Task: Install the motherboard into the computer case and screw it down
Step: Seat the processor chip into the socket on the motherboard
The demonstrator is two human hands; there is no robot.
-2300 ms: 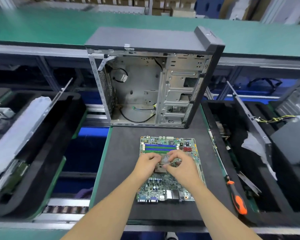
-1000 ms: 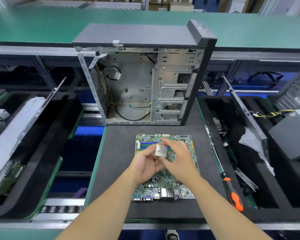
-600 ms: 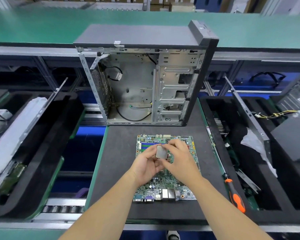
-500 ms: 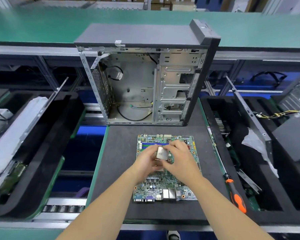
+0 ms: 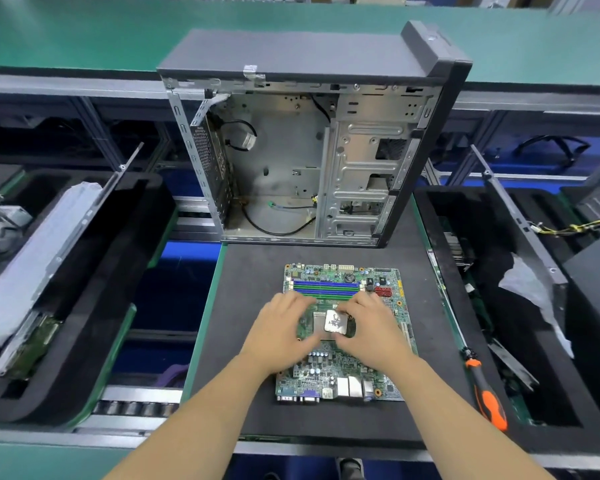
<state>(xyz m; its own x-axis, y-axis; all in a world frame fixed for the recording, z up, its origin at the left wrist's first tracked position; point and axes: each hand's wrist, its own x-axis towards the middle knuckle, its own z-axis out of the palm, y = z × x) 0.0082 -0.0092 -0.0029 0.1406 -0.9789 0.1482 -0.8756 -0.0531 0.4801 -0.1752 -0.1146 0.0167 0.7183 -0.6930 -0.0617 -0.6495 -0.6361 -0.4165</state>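
We see a green circuit board (image 5: 342, 368) lying flat on a black mat (image 5: 253, 306), its row of ports toward the near edge and its blue and green memory slots (image 5: 326, 287) toward the far edge. Both hands work over the middle of the board. The right hand (image 5: 371, 332) pinches a square silver chip (image 5: 336, 322) between thumb and fingertips, holding it tilted just above the socket (image 5: 317, 320), whose bare metal shows beside the chip on the left. The left hand (image 5: 278, 336) rests on the board with its fingers loosely spread, the fingertips touching the left side of the socket area; we see nothing gripped in it.

Beyond the far edge of the mat stands an open computer case (image 5: 309, 161), upright, its side panel off and its bare metal interior facing us, with a few loose black cables (image 5: 278, 230) lying along the floor of the case. The board lies apart from the case, just in front of its opening.

At the right edge of the mat lies a screwdriver (image 5: 485, 396) with an orange and black handle, well apart from the hands. Black foam trays (image 5: 125, 258) flank the mat on both sides.
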